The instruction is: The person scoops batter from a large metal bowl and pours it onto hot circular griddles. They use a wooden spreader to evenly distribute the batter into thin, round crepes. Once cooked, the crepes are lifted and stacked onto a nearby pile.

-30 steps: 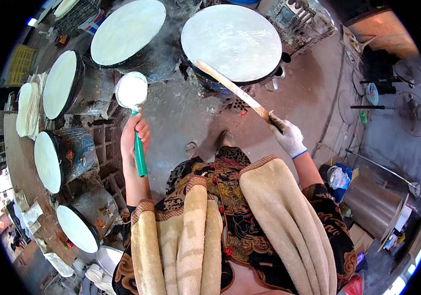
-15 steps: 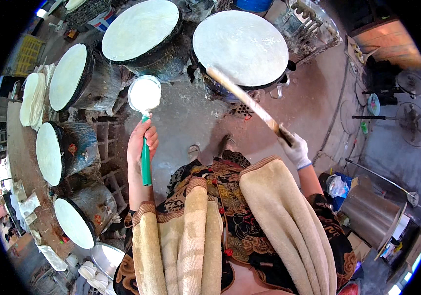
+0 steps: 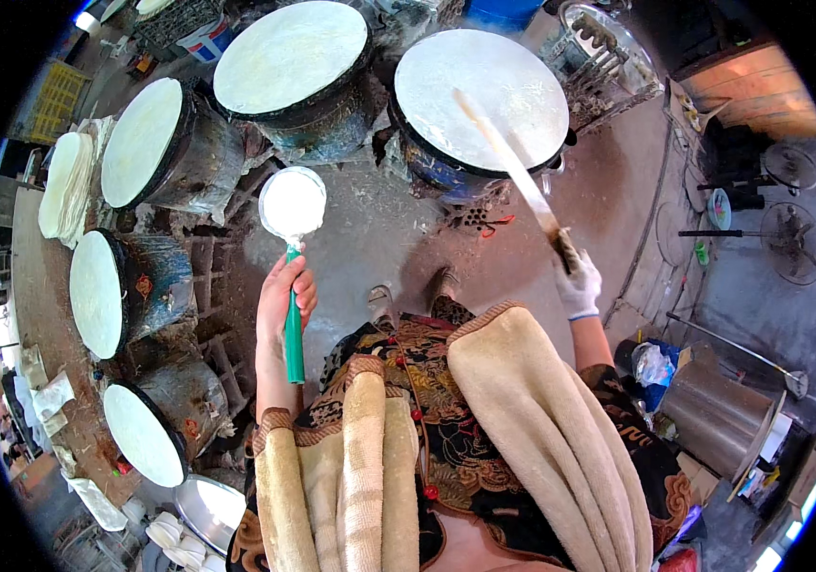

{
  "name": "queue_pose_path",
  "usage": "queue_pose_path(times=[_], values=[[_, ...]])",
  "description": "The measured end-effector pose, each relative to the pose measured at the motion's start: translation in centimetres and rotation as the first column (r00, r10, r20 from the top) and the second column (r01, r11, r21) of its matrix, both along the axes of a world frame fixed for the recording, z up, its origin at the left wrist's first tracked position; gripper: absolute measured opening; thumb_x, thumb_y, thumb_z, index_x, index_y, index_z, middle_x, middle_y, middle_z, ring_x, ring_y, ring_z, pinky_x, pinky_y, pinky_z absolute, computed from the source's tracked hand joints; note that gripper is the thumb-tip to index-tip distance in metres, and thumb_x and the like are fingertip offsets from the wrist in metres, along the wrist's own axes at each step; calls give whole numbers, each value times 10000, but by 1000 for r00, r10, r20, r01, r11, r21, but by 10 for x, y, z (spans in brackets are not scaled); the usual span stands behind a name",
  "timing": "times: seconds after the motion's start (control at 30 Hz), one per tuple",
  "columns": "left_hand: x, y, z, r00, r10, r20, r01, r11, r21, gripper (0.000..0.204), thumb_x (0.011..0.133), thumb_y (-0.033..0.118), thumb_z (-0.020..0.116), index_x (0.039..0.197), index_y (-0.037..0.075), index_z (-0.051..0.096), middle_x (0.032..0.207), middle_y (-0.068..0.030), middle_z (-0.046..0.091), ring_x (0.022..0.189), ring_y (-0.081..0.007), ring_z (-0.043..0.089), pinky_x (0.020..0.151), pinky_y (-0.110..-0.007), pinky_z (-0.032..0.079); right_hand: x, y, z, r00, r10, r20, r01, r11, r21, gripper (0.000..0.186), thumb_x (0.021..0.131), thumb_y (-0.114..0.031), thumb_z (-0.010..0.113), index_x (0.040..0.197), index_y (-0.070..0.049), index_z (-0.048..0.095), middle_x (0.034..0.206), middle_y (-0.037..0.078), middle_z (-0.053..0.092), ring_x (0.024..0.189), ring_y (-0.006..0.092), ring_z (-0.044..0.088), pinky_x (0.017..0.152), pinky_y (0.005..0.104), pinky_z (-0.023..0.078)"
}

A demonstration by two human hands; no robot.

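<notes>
My bare left hand (image 3: 286,286) is closed round the green handle of a ladle (image 3: 294,205), whose round bowl holds white batter. The ladle hangs over the floor in front of me, apart from the griddles. My right hand (image 3: 578,284), in a white glove, grips the dark end of a long flat wooden spatula (image 3: 515,172). Its pale far end lies over a round griddle (image 3: 437,76) covered with a thin white layer; I cannot tell whether it touches. Left of it, a second griddle (image 3: 289,52) bears a white sheet.
More drum-shaped griddles with white rounds, such as one at the left (image 3: 98,296), curve round my left side. Beyond them lies a stack of pale sheets (image 3: 65,186). At the right stand a metal drum (image 3: 718,419) and a fan (image 3: 794,243). Two long cloths (image 3: 541,410) hang from my shoulders.
The spatula's far end has moved from the griddle's near left edge inward over its surface. My left hand and the ladle sit slightly lower and farther right in view.
</notes>
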State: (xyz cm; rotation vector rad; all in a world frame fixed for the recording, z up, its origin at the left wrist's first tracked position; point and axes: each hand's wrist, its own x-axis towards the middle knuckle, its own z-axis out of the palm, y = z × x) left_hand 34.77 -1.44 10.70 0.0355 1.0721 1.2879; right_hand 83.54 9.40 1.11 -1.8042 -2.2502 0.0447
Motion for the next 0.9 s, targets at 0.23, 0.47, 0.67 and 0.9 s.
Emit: queue_pose_path(times=[0.23,0.47,0.67,0.9], values=[[-12,-15,0,1000,-13,-21,13,1000,4,137,964,112,487,1092,80,527,558,26,410,376,-74,392,313,-214,317,-31,-15,0,989,-103,104,116,985,-125,487,837,-293,624,1311,-337,522,900,129,633,749,327,647,644,433,530],[-2,-20,-1,999,32,-23,-31,998,46,117,953,157,541,1048,88,529,557,28,411,376,-67,386,312,-203,307,-174,-9,60,462,-255,-850,-144,924,-355,451,854,-153,658,1259,18,556,1224,121,621,1056,167,622,924,281,475],[24,-41,-1,976,175,-128,-177,984,-10,136,904,153,610,948,94,495,557,30,416,362,-69,383,306,-209,297,-317,-25,129,589,167,-791,-803,231,-549,556,818,-383,642,1260,-54,572,1195,164,629,1114,262,587,964,334,432],[43,-112,-8,889,422,-178,-444,890,-109,158,864,107,624,832,77,471,531,22,419,348,-85,394,305,-229,327,-360,102,87,705,703,-95,-617,542,-571,435,848,-456,534,872,-69,731,853,173,688,767,340,671,758,448,524]])
